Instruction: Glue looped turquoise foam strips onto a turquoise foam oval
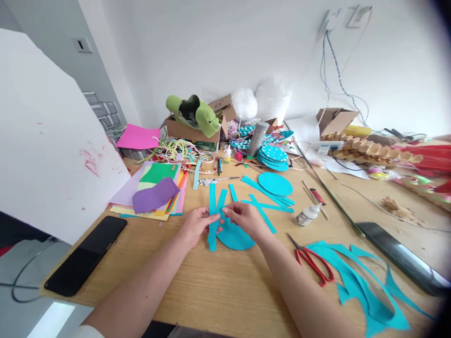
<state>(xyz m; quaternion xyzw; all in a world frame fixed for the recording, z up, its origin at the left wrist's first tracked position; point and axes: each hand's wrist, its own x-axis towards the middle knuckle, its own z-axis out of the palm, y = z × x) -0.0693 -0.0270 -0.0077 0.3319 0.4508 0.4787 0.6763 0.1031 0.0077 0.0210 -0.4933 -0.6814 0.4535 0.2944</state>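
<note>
Turquoise strip [221, 201], long, flat and narrow with straight sides, is held slightly tilted above the desk [197, 291], in the middle part toward the near edge. Its surface looks matte; whether it is felt or paper, I cannot tell. The left hand [198, 225] holds it between the thumb and the fingers, and a second strip [212, 193] stands close beside it. The right hand [245, 218] has the thumb and forefinger brought narrowly together near the strip; if they grip it, I cannot tell. Partly under the hands there is a round disc [237, 238] of the same colour. Farther toward the far edge lies another smooth disc [275, 184], with loose strips [269, 220] around it.

On the right of the hands are scissors [315, 265] with red handles, beside curved, pointed offcuts [366, 293] near the near right corner. A white squeeze bottle [307, 216] with a nozzle is also on this side; its content is not visible. Near the far edge, a brown cardboard box [193, 132] carries a curled green sheet [204, 117], which rises above its rim. Toward the left edge, coloured sheets [158, 188] are piled flat, one over another.
</note>
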